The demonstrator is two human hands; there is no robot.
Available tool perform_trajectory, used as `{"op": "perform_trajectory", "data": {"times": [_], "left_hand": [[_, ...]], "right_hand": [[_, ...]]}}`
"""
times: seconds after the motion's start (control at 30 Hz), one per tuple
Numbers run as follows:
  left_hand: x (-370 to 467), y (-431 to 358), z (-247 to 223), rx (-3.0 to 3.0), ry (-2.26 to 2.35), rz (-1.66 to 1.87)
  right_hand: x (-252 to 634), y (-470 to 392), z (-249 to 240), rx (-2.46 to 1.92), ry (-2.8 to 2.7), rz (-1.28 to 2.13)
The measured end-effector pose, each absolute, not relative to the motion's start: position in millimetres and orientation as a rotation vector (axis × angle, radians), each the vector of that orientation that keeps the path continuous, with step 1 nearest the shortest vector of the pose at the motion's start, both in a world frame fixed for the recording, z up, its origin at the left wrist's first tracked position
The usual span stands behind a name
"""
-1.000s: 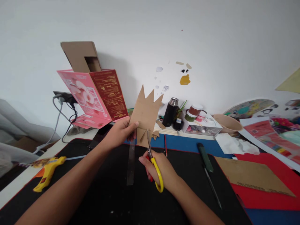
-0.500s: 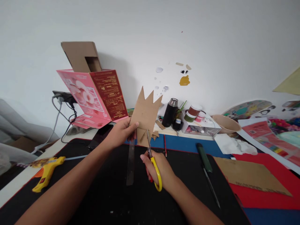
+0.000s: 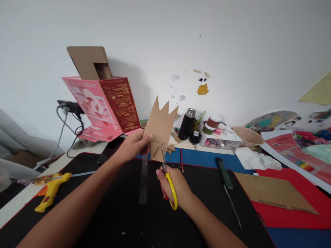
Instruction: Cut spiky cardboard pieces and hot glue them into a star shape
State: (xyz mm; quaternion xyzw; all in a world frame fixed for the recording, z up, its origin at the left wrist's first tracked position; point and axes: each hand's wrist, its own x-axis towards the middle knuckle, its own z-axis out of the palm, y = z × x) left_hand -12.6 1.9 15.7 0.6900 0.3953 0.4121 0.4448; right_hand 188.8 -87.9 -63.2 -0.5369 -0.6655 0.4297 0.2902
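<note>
The person's left hand (image 3: 137, 144) pinches spiky-topped cardboard (image 3: 160, 123), fingers (image 3: 147, 138) closed; the right hand (image 3: 179, 184) curls around scissors (image 3: 172, 188), blades at its lower part. A glue gun (image 3: 53, 191) lies at eight o'clock.

Scissors at the cardboard piece.
Left hand (image 3: 141, 143) gripped the spiky-topped cardboard piece (image 3: 160, 122); right hand (image 3: 176, 184) held yellow-handled scissors (image 3: 173, 193) against its lower part.

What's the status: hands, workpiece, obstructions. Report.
Left hand gripping cardboard piece, points up. Right hand on scissors, blades at its lower part. Clear ruler just below, on black mat.
</note>
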Motion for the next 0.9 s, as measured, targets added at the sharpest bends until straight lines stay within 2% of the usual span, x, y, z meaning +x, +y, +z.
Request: {"op": "perform_trajectory", "data": {"times": [0.9], "left_hand": [[-11.3,2.0,15.4,1.686,0.993,1.026]], "right_hand": [[186.4,-87.8,-65.5,-1.500,-1.800,1.070]]}}
